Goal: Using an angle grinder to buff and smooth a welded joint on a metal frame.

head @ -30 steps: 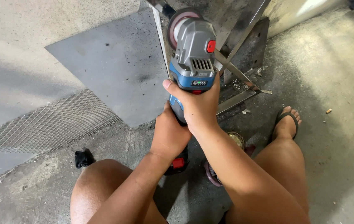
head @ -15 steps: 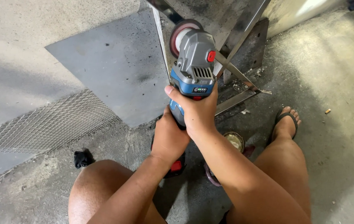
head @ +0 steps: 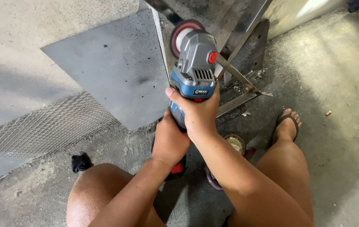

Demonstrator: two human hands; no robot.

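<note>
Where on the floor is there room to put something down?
Bare concrete floor lies right of the sandalled foot, and more left of the flat grey sheet. It is crowded under both hands, where the grinder, metal frame and a small tin sit.

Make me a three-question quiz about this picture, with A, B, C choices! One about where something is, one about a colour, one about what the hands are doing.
1. Where is the mesh sheet?
A. Left of the flat metal plate
B. On the person's knee
C. Under the sandal

2. What colour is the button on the grinder?
A. Green
B. Red
C. Yellow

3. How is the grinder held?
A. By both hands
B. By one hand only
C. Lying on the floor

Answers:
1 A, the mesh lies at the picture's left.
2 B, it is red on grey.
3 A, the left hand and right hand both grip it.
</note>
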